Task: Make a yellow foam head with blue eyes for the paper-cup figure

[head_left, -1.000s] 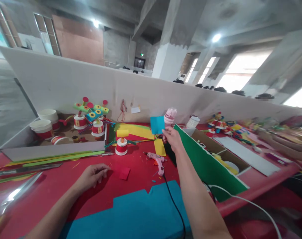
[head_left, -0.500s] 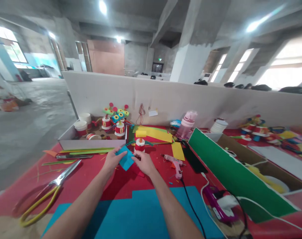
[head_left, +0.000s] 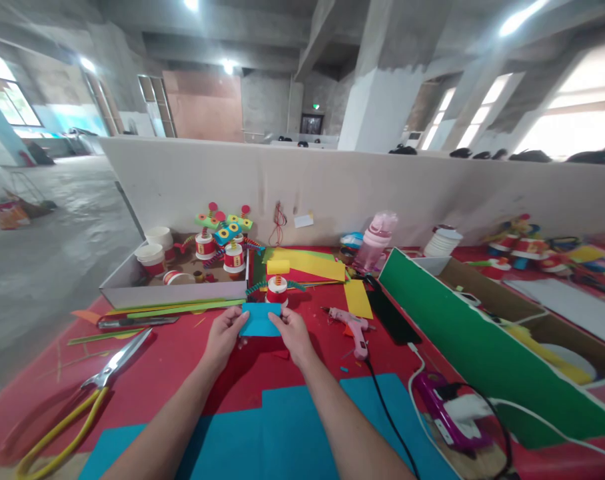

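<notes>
A small blue paper piece (head_left: pixel 261 320) is stretched level between my two hands. My left hand (head_left: pixel 224 333) pinches its left edge, and my right hand (head_left: pixel 291 332) grips the right edge, thumbs on the near face. Just behind it stands a red and white paper-cup figure (head_left: pixel 277 288) with a yellow roll on top and green coiled arms. Large blue sheets (head_left: pixel 262 427) lie under my forearms. To the right of my right hand rests a pink glue gun (head_left: pixel 351 327).
Scissors with yellow handles (head_left: pixel 100 380) lie at the left. Behind them, a white-edged box (head_left: pixel 175 295) holds cups and finished figures. A black phone (head_left: pixel 393 319), a purple power strip (head_left: pixel 450 413) and a green-sided box (head_left: pixel 462 343) occupy the right.
The blue paper has turned from a tilted, diamond-like position to a level one. My hands have shifted slightly, and the camera view has moved a little.
</notes>
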Available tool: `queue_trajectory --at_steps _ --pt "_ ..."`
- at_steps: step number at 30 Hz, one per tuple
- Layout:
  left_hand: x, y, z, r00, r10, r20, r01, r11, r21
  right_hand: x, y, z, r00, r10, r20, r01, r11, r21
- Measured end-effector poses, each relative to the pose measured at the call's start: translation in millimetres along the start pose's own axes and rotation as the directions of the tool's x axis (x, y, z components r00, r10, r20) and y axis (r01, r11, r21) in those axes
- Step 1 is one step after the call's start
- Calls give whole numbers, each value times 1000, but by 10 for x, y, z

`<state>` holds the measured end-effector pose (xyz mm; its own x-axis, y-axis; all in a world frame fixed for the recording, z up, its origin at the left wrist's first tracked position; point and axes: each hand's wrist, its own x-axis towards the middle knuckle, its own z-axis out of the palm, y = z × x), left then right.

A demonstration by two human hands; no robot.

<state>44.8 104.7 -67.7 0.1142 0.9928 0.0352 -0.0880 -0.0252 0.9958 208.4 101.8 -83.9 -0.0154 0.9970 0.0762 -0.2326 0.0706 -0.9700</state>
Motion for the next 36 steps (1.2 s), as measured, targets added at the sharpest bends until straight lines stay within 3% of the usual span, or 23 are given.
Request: queue_trajectory --at_steps 4,10,17,22,25,27,33,36 --pt "-21 -3 26 999 -24 46 23 1000 7 -12 -69 -33 999 -23 -44 21 999 -47" --pt "-21 -7 13 999 -35 13 36 999 -23 -24 -124 -41 990 -108 -94 88 977 -196" --pt "-15 3 -7 999 15 45 -18 998 62 -21 -106 -77 986 -128 -108 107 977 -185" --pt "-18 37 -6 1000 3 4 -3 1000 -21 -33 -126 -75 988 -102 -114 86 986 -142" --pt "-24 70 -13 999 -50 5 50 983 -175 -32 -161 -85 993 -88 -74 89 996 9" --pt "-24 78 -28 995 -85 44 93 960 -264 -38 -191 -89 986 -162 -31 163 987 11" --pt "-10 55 -64 987 -124 104 150 940 -305 -74 -226 -70 934 -303 192 341 914 -220" --pt "-7 72 -70 991 -86 105 112 954 -278 -93 -238 -63 925 -342 168 381 852 -360"
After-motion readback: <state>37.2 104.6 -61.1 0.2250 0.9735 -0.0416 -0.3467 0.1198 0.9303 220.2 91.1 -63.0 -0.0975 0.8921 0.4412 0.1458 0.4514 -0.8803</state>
